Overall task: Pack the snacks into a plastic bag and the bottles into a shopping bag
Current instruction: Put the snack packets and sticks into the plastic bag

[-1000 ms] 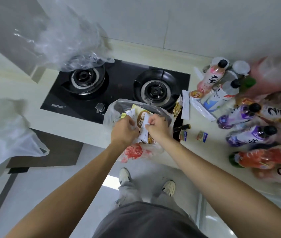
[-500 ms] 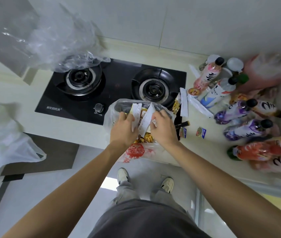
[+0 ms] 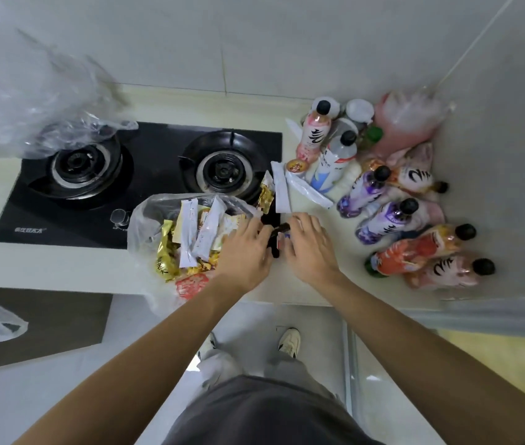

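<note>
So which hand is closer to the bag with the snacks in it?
Left. The left hand lies at the right edge of the plastic bag of snacks. The right hand is further right, over the counter, apart from the bag.

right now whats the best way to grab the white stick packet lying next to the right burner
Pinch the white stick packet across its narrow width near the lower end, coming from above. It lies flat and long on the counter, and that end is nearest the right hand.
</note>
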`<act>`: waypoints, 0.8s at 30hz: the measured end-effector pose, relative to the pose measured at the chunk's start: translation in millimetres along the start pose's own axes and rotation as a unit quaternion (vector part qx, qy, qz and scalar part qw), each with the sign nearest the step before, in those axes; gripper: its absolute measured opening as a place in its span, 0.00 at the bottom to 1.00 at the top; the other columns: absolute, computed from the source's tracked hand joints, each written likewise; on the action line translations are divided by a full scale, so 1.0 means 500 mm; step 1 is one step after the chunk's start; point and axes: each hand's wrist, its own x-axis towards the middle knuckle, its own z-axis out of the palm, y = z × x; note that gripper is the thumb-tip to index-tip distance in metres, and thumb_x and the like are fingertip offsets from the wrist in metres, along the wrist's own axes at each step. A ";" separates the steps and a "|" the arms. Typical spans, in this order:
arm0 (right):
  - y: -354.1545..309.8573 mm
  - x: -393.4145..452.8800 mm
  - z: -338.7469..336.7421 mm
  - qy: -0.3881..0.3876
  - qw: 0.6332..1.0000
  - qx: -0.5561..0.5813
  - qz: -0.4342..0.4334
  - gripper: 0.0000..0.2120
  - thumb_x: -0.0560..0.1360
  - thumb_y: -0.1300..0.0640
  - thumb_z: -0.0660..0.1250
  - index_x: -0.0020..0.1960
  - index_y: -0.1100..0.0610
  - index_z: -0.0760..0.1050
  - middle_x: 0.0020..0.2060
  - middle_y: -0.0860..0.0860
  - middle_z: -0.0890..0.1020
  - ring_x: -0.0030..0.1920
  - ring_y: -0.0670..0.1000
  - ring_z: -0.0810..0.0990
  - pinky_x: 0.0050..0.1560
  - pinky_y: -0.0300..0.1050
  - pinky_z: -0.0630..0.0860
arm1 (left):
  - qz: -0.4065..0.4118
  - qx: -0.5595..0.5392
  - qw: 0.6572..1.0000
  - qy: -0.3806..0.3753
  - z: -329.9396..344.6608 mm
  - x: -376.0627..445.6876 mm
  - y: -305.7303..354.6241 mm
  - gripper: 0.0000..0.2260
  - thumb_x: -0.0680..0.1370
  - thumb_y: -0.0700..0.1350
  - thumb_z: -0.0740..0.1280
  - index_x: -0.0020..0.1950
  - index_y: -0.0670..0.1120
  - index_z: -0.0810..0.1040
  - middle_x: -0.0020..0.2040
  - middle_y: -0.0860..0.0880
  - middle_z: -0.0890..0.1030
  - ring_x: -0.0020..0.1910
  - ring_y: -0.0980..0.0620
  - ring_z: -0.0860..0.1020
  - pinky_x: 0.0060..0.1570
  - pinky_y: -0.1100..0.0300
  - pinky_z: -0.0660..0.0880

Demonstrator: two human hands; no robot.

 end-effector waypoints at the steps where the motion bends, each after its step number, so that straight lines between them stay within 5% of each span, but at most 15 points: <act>1: 0.027 -0.007 0.006 -0.024 1.000 -0.008 0.006 0.17 0.77 0.56 0.66 0.65 0.57 0.72 0.63 0.54 0.75 0.63 0.57 0.74 0.59 0.53 0.77 | 0.015 -0.007 1.000 -0.011 0.018 0.009 0.018 0.14 0.75 0.44 0.65 0.60 0.44 0.75 0.55 0.45 0.74 0.54 0.43 0.72 0.46 0.47 0.76; 7: 0.148 -0.024 0.059 -0.184 0.982 0.013 0.032 0.31 0.80 0.57 0.65 0.81 0.57 0.59 0.82 0.53 0.57 0.81 0.57 0.56 0.76 0.56 0.67 | 0.009 -0.035 0.991 -0.128 0.120 0.062 0.086 0.23 0.76 0.40 0.67 0.71 0.41 0.72 0.68 0.42 0.73 0.68 0.41 0.71 0.63 0.49 0.76; 11: 0.184 -0.023 0.078 -0.185 0.982 0.030 -0.006 0.29 0.77 0.60 0.68 0.77 0.54 0.65 0.79 0.52 0.61 0.75 0.57 0.62 0.64 0.55 0.75 | -0.023 0.028 0.981 -0.189 0.164 0.085 0.084 0.28 0.78 0.40 0.67 0.78 0.46 0.66 0.74 0.43 0.66 0.73 0.42 0.64 0.65 0.48 0.75; 18: 0.200 -0.050 0.106 -0.109 0.994 0.011 0.011 0.09 0.75 0.62 0.70 0.54 0.55 0.76 0.55 0.54 0.73 0.54 0.58 0.73 0.41 0.50 0.75 | -0.032 0.113 0.977 -0.180 0.200 0.090 0.092 0.22 0.74 0.39 0.73 0.65 0.49 0.73 0.58 0.43 0.72 0.57 0.43 0.71 0.50 0.53 0.74; 24: 0.194 -0.053 0.090 -0.060 0.995 0.074 0.041 0.08 0.76 0.60 0.70 0.54 0.55 0.76 0.55 0.54 0.72 0.53 0.57 0.73 0.41 0.54 0.79 | -0.035 0.030 0.989 -0.142 0.164 0.078 0.106 0.14 0.78 0.42 0.65 0.63 0.46 0.74 0.57 0.43 0.71 0.56 0.43 0.71 0.49 0.52 0.73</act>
